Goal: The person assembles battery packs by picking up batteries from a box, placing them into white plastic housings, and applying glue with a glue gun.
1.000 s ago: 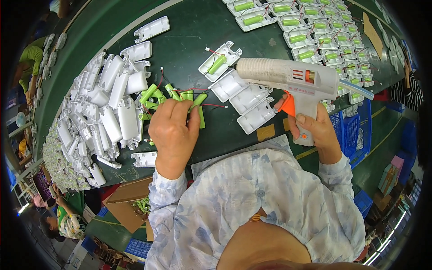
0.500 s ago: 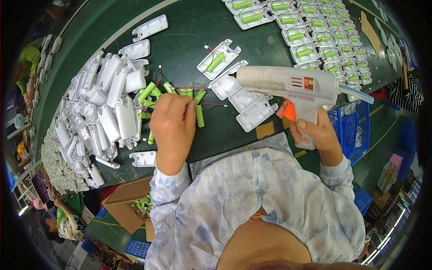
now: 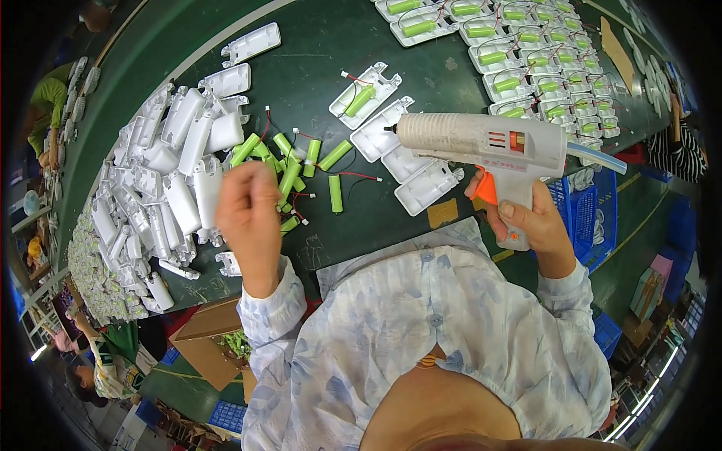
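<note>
My right hand [image 3: 535, 223] grips the handle of a white hot glue gun [image 3: 481, 141], fingers by its orange trigger [image 3: 484, 186]. The nozzle points left, and a pale glue stick [image 3: 598, 158] sticks out behind. My left hand [image 3: 252, 218] is curled closed and slightly blurred, beside loose green battery cells [image 3: 335, 193] with thin red and black leads. Whatever its fingers may hold is hidden. Beyond the cells, a white plastic housing [image 3: 382, 83] carries one green cell. Open white housings [image 3: 429, 188] lie close to the nozzle.
White plastic shells [image 3: 180, 199] are heaped at the left. Rows of housings with green cells [image 3: 526, 60] fill the far right of the dark green table [image 3: 316, 45]. A cardboard box [image 3: 204, 342] and a blue crate [image 3: 602, 218] stand below table level. Other people work at the left.
My left hand has moved left and slightly nearer, off the green cells, uncovering several of them. Some cells have shifted. The glue gun in my right hand has barely moved.
</note>
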### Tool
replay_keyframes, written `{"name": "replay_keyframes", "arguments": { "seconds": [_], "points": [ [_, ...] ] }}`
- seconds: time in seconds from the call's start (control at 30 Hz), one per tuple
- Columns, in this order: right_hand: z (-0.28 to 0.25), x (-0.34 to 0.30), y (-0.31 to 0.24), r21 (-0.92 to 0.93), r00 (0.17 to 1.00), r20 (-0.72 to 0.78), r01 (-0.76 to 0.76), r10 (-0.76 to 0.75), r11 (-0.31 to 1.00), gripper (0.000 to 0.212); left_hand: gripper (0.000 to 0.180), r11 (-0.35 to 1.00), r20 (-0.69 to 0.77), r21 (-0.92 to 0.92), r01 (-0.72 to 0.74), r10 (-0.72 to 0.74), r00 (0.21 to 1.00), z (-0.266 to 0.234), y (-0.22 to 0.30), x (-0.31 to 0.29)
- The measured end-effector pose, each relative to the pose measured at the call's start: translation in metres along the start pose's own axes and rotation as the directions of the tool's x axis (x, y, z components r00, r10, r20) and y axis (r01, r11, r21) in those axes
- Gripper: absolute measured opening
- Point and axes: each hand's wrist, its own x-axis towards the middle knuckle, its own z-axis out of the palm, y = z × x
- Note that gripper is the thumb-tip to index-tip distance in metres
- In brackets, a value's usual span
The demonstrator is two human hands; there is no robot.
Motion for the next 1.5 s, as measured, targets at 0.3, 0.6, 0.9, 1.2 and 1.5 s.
{"name": "replay_keyframes", "arguments": {
  "seconds": [0.3, 0.6, 0.9, 1.2, 1.5],
  "points": [
    [0.002, -0.002, 0.003, 0.034, 0.999, 0.02, 0.034, -0.035, 0.999, 0.037, 0.012, 0.961, 0.101, -0.259, 0.101, -0.078, 0.992, 0.004, 0.015, 0.0],
    [0.0, -0.004, -0.001, -0.026, 0.998, 0.041, -0.054, 0.055, 0.998, 0.038, 0.012, 0.979, 0.169, -0.18, -0.098, 0.129, 0.977, 0.018, 0.017, 0.013],
    [0.011, 0.001, -0.006, -0.023, 0.996, 0.029, -0.083, 0.084, 0.996, 0.027, 0.01, 0.967, 0.102, 0.072, -0.246, 0.238, 0.966, 0.025, 0.006, 0.071],
    [0.007, -0.005, -0.005, 0.014, 0.997, -0.009, -0.078, 0.078, 0.997, 0.025, 0.018, 0.808, 0.296, 0.537, -0.241, 0.086, 0.951, 0.041, -0.002, 0.087],
    [0.003, -0.007, 0.011, 0.048, 1.0, 0.002, -0.031, 0.031, 0.998, 0.033, 0.016, 0.499, 0.452, 0.674, -0.544, 0.304, 0.839, 0.049, -0.011, 0.093]
  ]
}}
